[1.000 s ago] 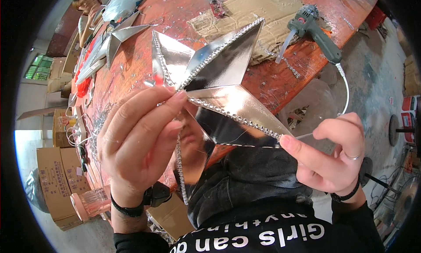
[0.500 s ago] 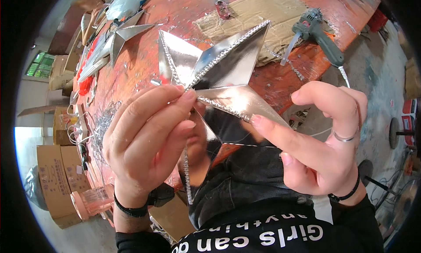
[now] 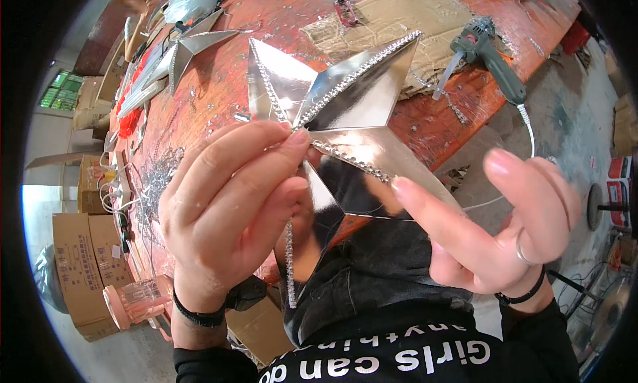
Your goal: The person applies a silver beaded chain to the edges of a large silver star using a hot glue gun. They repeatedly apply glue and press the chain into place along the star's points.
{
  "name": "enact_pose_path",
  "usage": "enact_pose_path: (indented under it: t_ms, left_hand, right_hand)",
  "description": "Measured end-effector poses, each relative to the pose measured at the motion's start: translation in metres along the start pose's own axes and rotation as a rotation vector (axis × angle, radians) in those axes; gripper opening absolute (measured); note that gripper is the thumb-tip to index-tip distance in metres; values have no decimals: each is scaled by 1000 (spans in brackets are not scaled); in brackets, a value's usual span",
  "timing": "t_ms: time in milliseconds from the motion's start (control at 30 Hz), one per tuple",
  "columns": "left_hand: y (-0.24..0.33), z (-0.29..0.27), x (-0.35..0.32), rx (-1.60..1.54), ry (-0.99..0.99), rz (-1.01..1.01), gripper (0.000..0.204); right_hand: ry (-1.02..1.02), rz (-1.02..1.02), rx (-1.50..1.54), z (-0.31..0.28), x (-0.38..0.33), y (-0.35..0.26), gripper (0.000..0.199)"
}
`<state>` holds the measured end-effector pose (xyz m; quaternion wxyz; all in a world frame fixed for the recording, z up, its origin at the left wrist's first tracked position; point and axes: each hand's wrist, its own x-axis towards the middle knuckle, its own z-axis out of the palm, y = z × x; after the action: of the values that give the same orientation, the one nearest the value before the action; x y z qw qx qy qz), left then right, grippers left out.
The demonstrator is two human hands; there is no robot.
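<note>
Silver mirror-faced five-pointed star [image 3: 345, 110], held above the red wooden table [image 3: 206, 97]'s near edge. Left hand [image 3: 226, 190] pinching it at centre. Right hand [image 3: 492, 243] open, one fingertip on its silver beaded trim [image 3: 355, 162]. Grey-green plastic glue gun [image 3: 493, 59] at table's right edge.

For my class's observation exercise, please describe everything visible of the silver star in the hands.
The silver star looks like mirror-smooth sheet folded into ridged points. Four points show; the left hand hides the rest. Sparkling bead-like trim runs along their ridges, and the shiny faces reflect the surroundings. It is held up, decorated side towards the camera, above the red table's edge. The left fingertips touch its centre; the right hand touches the trim on the lower-right point with its index fingertip.
</note>
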<state>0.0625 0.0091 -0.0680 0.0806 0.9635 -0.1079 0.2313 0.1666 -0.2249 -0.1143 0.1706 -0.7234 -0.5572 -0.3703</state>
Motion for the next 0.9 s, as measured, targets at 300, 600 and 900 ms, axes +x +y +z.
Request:
enact_pose_path:
  t_ms: [300, 600, 900]
  left_hand:
    - [-1, 2, 0, -76, 70, -42, 25]
    - [2, 8, -11, -923, 257, -438, 44]
    - [-39, -23, -67, -494, 692, -517, 34]
  right_hand:
    - [194, 336, 224, -31, -64, 22, 31]
    - [509, 1000, 256, -40, -93, 79, 9]
    - [855, 1144, 1044, -94, -152, 162, 23]
